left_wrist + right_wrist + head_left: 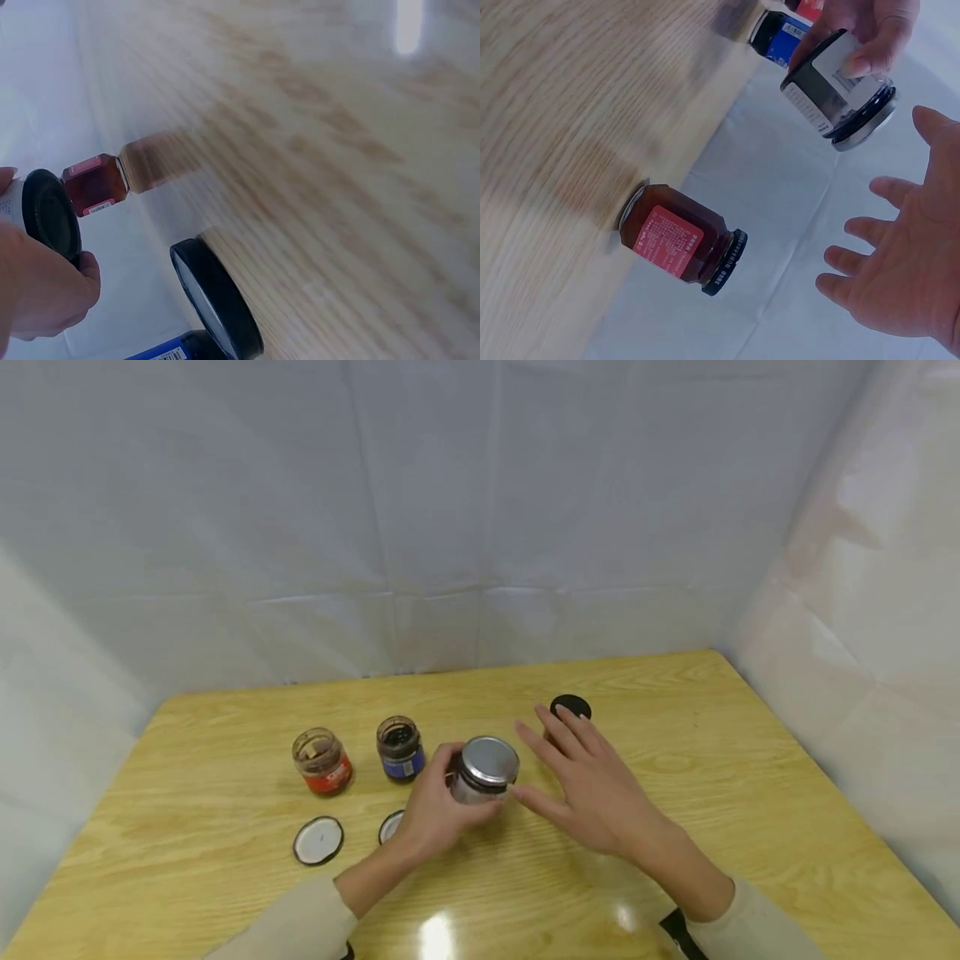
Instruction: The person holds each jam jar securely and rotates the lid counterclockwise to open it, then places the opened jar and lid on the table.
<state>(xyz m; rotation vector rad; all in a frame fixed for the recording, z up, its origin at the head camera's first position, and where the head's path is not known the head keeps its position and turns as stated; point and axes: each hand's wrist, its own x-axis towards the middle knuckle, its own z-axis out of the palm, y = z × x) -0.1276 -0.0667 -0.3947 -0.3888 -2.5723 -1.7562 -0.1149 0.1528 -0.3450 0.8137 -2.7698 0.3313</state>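
Sheeting (450, 510), pale and creased, hung behind the work and down both sides. Below it spread a wooden table (757, 777), yellowish and grained, with glare on its near part. Two cream sleeves (292, 922) reached in from the near edge. The right hand (592, 789) held nothing; its fingers were spread and extended, just beside the other hand's load. The left hand (438, 814) gripped a silver-topped jar (825, 90), thumb and fingers wrapped about its side, and kept it clear of the tabletop near the middle, with its dark base showing. Past the right fingers, a black-capped jar (679, 236) of dark red contents stood upright, a red label on its side. Over to the left stood two uncovered jars: a red-labelled jar (327, 772) farthest out and a blue-labelled jar (403, 766) between it and the left hand. Smallest were the lids. The silver lid (490, 760) sat on the gripped jar, while an outer lid (318, 841) and a half-hidden lid (389, 825) lay pale side up nearer the person.
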